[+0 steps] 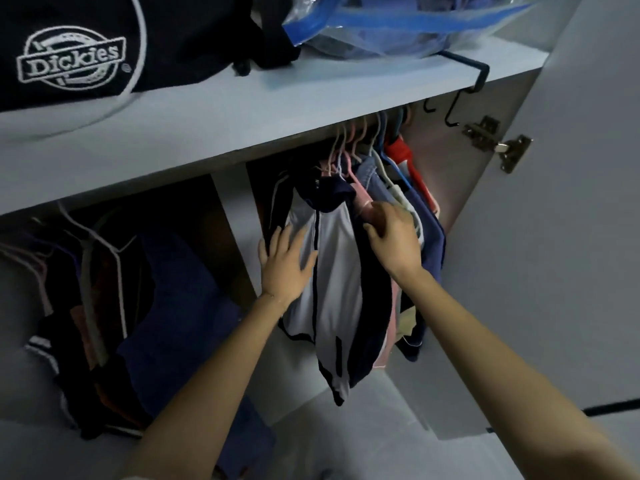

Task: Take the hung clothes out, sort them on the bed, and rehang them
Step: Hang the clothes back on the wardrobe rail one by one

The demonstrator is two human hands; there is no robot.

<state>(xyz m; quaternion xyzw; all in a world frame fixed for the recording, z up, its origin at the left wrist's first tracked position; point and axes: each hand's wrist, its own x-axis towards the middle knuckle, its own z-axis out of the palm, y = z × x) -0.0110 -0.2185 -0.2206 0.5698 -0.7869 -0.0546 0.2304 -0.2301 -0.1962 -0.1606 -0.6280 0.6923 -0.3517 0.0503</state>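
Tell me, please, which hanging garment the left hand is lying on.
The white garment with dark piping: the left hand lies flat on it; those behind are navy, pink or blue.

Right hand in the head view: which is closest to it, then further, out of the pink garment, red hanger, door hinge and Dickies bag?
From the right hand:
1. Pink garment, at its fingertips.
2. Red hanger, just above.
3. Door hinge, up to the right.
4. Dickies bag, far left on the shelf.
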